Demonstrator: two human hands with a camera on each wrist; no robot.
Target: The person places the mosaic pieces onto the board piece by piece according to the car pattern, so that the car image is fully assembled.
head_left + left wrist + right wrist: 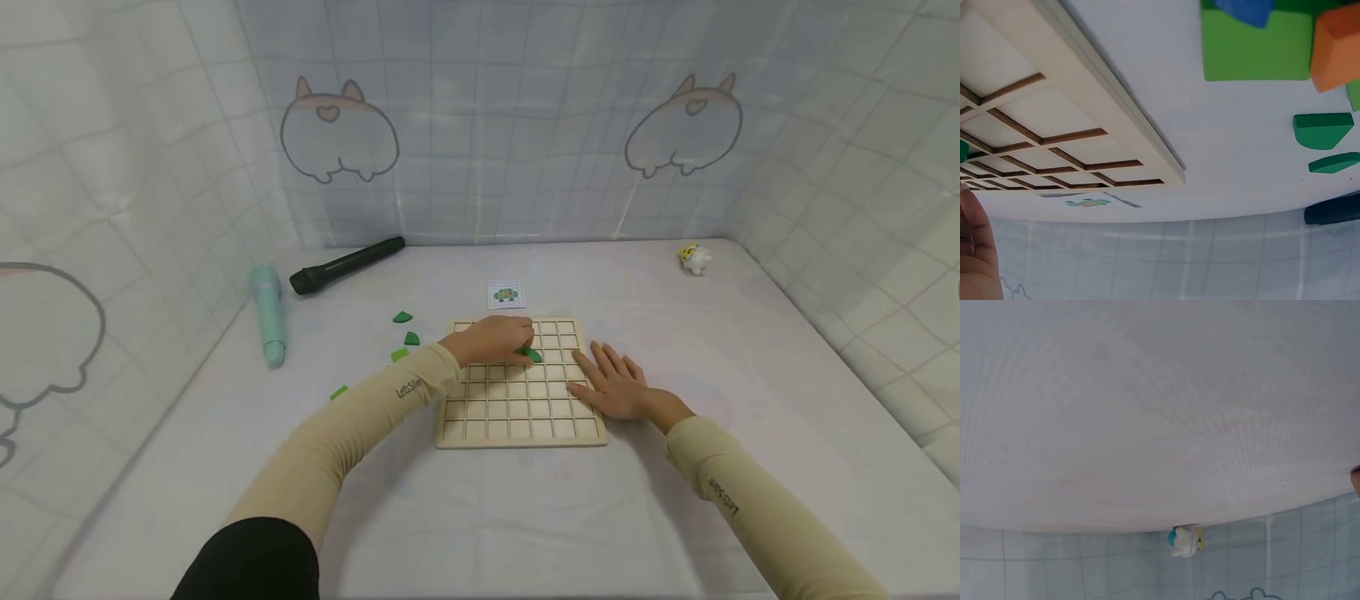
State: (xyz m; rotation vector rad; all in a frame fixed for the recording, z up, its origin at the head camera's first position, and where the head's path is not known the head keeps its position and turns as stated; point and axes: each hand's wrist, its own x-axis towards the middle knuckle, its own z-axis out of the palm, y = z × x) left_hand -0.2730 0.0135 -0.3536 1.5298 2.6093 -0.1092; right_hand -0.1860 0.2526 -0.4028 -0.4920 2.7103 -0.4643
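Observation:
A pale wooden grid board (498, 408) lies flat on the white cloth. Above its upper middle cells, my left hand (495, 340) pinches a dark green rounded piece (532, 355) between thumb and fingers; in the left wrist view only the edge of that piece (963, 151) shows. My right hand (618, 387) has its fingers spread, with fingertips resting on the board's right edge. Behind the board lies a small card (506, 294) printed with a green and orange figure on a grid.
Left of the board lie dark green pieces (402, 317) and light green blocks (1257, 47), with an orange block (1338, 50) beside them. A black microphone (347, 265) and a mint one (268, 317) lie farther left. A small white figurine (695, 258) stands back right.

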